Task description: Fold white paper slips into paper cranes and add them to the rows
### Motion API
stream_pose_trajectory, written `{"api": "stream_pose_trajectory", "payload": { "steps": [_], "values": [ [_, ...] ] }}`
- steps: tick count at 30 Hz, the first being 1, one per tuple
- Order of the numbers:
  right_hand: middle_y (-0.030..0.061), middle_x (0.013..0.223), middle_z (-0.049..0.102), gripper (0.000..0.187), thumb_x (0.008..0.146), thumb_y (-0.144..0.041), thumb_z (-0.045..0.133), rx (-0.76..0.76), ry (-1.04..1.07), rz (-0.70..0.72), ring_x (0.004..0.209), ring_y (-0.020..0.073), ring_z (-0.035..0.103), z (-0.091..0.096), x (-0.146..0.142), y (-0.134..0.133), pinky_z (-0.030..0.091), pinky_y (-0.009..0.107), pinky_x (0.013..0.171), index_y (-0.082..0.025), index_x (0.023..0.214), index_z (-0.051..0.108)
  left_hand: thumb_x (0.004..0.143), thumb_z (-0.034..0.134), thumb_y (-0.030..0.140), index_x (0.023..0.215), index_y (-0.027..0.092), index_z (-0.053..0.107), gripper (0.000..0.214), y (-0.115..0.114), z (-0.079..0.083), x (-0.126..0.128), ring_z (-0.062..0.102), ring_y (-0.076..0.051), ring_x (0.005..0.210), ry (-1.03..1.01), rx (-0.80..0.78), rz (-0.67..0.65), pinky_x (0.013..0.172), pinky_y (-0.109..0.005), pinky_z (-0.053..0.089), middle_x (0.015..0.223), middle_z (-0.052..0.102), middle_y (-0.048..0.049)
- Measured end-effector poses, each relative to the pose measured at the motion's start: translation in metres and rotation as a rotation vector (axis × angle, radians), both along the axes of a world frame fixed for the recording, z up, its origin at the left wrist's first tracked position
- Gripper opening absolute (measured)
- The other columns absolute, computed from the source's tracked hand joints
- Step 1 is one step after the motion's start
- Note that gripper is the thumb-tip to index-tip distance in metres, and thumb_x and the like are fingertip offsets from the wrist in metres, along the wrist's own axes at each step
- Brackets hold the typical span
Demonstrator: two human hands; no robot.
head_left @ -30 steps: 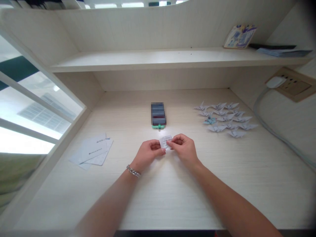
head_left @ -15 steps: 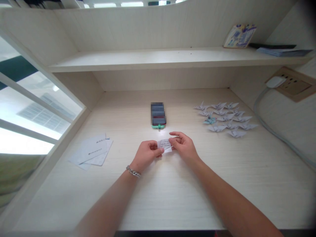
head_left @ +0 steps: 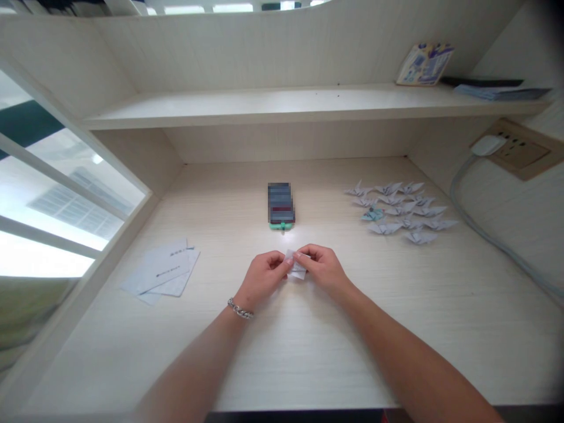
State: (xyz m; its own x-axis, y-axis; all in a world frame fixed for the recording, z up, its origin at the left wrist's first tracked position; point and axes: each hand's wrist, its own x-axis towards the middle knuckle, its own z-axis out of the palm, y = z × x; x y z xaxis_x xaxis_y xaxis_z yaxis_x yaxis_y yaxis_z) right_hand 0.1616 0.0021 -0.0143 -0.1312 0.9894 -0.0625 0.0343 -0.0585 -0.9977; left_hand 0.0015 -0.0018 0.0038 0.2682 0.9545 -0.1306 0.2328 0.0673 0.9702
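Between my two hands is a small piece of white printed paper [head_left: 298, 272], partly folded and largely covered by my fingers. My left hand [head_left: 267, 273] pinches its left side, thumb on top. My right hand [head_left: 324, 267] grips the paper from the right, its thumb close to the left thumb. To the right on the desk, several folded paper cranes [head_left: 399, 209] sit in loose rows. They are white except for one light-blue crane [head_left: 373, 214]. Straight ahead of my hands lies a phone [head_left: 281, 204] with a blurred screen and a green lower edge.
Loose white paper sheets [head_left: 165, 270] lie on the left of the desk [head_left: 282, 364]. A shelf [head_left: 247, 106] spans the back, holding a small printed box [head_left: 425, 63]. On the right wall, a white plug [head_left: 488, 145] with a grey cable [head_left: 480, 235] sits in a socket.
My right hand has shifted left and its fingers have closed in on the paper. Both thumbs are nearer each other now, and less of the paper's printed face shows.
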Motion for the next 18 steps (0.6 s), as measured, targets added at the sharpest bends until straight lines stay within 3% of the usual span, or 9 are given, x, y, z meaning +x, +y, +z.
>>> {"api": "stream_pose_trajectory", "payload": {
  "steps": [8,14,18],
  "values": [
    [0.0007,0.064,0.062,0.021,0.072,-0.038,0.061,-0.012,-0.008,0.019,0.058,0.0132,0.053,-0.001,0.0,0.0,0.04,0.024,0.053,-0.017,0.072,0.066,0.076,0.054,0.038,0.071,0.014,0.06,0.024,0.0,-0.001,0.0,0.051,-0.011,0.058,0.013,0.032,-0.03,0.054,-0.021,0.039,0.065,0.058,-0.0007],
    [0.0009,0.062,0.061,0.024,0.069,-0.04,0.064,-0.047,0.092,-0.13,0.055,0.0129,0.052,-0.002,0.007,0.005,0.04,0.024,0.05,-0.016,0.071,0.065,0.077,0.052,0.036,0.07,0.015,0.061,0.024,0.004,0.004,-0.008,0.054,-0.012,0.058,0.074,0.03,-0.063,0.057,-0.022,0.041,0.062,0.06,-0.0013],
    [-0.0003,0.058,0.058,0.025,0.067,-0.04,0.066,-0.048,0.119,-0.25,0.05,0.0108,0.048,0.0,0.012,0.009,0.036,0.022,0.045,-0.015,0.069,0.064,0.077,0.053,0.036,0.073,0.014,0.06,0.024,0.009,0.003,-0.012,0.054,-0.012,0.059,0.05,-0.005,-0.005,0.057,-0.023,0.043,0.064,0.06,-0.0021]
  ]
}}
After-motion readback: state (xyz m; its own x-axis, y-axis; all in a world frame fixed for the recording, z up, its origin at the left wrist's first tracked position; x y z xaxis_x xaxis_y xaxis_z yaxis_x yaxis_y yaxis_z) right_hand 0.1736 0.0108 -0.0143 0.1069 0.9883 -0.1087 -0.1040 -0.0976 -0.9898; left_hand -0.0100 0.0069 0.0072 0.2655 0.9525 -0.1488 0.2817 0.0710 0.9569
